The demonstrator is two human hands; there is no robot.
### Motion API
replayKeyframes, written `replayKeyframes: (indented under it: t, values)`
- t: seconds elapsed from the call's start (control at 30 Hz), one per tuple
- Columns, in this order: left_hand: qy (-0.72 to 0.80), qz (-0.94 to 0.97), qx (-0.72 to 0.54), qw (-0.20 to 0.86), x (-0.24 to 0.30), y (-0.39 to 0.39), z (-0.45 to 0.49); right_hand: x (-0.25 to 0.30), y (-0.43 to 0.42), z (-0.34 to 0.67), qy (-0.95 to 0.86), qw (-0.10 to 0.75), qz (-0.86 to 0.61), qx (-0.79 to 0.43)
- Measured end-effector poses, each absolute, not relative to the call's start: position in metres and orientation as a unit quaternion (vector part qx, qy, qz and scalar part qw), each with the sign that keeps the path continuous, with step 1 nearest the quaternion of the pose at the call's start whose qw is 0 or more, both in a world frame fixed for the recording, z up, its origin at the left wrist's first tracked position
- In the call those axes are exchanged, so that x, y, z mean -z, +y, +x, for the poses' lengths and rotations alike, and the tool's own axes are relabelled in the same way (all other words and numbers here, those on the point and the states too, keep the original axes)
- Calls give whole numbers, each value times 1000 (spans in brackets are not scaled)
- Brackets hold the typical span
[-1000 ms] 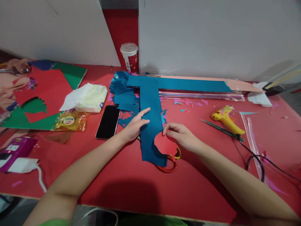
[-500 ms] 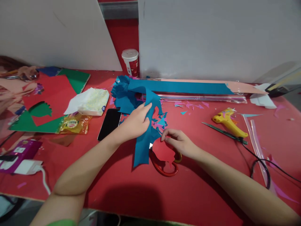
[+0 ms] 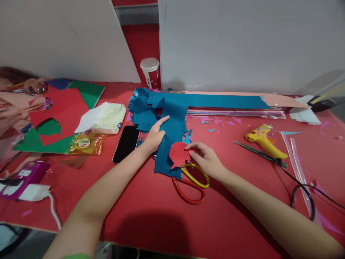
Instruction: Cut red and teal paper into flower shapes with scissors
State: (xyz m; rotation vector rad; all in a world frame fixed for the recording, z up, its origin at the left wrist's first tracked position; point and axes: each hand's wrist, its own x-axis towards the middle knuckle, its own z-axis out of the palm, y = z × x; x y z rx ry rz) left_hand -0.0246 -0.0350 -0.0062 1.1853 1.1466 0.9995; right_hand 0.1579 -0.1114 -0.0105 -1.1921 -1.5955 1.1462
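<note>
Red paper cut to a rounded, scalloped shape (image 3: 179, 154) is pinched at its right edge between the thumb and fingers of my right hand (image 3: 206, 160). It lies over the lower part of a blue paper strip (image 3: 172, 129), its little stem pointing down and left. On the strip's left side rests my left hand (image 3: 155, 136), index finger stretched out along the paper and thumb apart. Scissors with a red and a yellow handle (image 3: 190, 199) lie just below; their blades are hidden under the strip. Crumpled blue paper pieces (image 3: 141, 108) are heaped beyond my left hand.
A phone (image 3: 126, 144), a tissue pack (image 3: 109, 118) and coloured sheets (image 3: 63, 104) lie to the left. Rightward are a yellow glue gun (image 3: 265, 144), a green-handled craft knife (image 3: 258, 153) and a black cable. A lidded cup (image 3: 150, 73) stands at the back, near a long blue strip (image 3: 215, 100).
The blue strip now lies flatter and straighter, no longer folded up at my left hand. The red cutout has moved left and up onto it, uncovering the scissor handles.
</note>
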Motion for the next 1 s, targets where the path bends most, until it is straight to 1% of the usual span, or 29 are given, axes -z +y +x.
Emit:
replayKeyframes:
  t: [0.17,0.27,0.4,0.5,0.67,0.83,0.9,1.0]
  values:
    - [408,397,-475,671,1,-40,-17,9,-112,156,-655,398,-450,-459]
    - [362,364,-507,692,-4,-42,-14,6,-113,156,-674,409,-418,-451]
    - [347,363,-496,709,-2,-43,-15,8,-112,157,-698,445,-375,-416]
    - [345,363,-477,722,1,-44,-15,10,-110,159,-696,450,-393,-397]
    - [327,379,-456,736,-2,-47,-14,12,-108,160,-675,429,-431,-418]
    - [342,375,-451,734,-3,-49,-16,10,-106,162,-636,459,-480,-393]
    - [348,375,-455,729,-1,-50,-17,8,-105,163,-618,449,-491,-419]
    - [343,382,-448,732,1,-50,-18,6,-105,161,-594,406,-482,-500]
